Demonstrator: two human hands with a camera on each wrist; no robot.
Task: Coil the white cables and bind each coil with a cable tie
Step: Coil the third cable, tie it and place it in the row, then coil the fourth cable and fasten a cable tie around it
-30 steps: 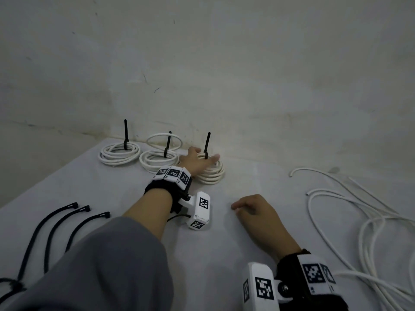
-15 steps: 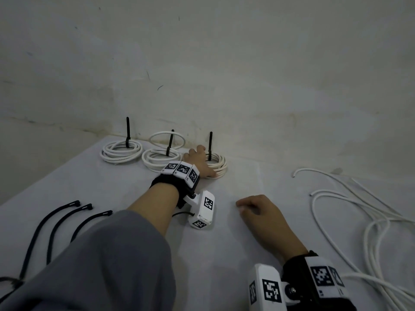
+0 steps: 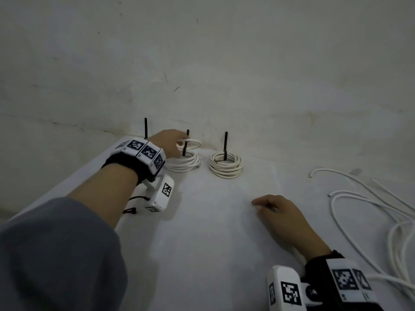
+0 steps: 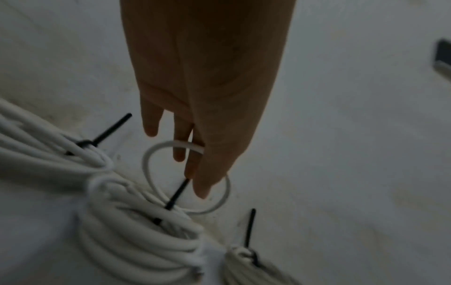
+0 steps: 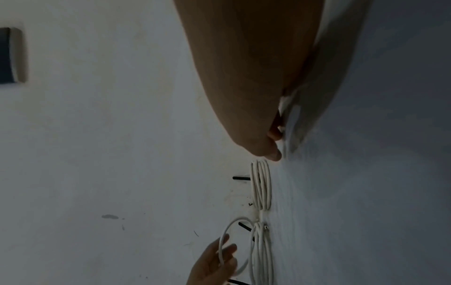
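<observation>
Bound white coils stand in a row along the wall, each with a black tie tail sticking up. My left hand (image 3: 178, 142) reaches over the middle coil (image 3: 184, 161) and pinches its loose top loop (image 3: 193, 142). In the left wrist view that loop (image 4: 151, 173) lies across my fingers (image 4: 180, 146) under the thumb. The right coil (image 3: 225, 166) lies apart from both hands. My forearm hides the left coil; only its tie (image 3: 146, 127) shows. My right hand (image 3: 260, 204) rests on the table, loosely curled, holding nothing.
Several loose white cables (image 3: 370, 209) sprawl across the right side of the white table (image 3: 213, 243). The wall (image 3: 224, 75) rises directly behind the coils. The table's left edge (image 3: 67, 182) runs diagonally beside my left forearm.
My left hand has left the right coil, moved left to the middle coil and taken hold of its loose loop. The right hand has stayed where it was.
</observation>
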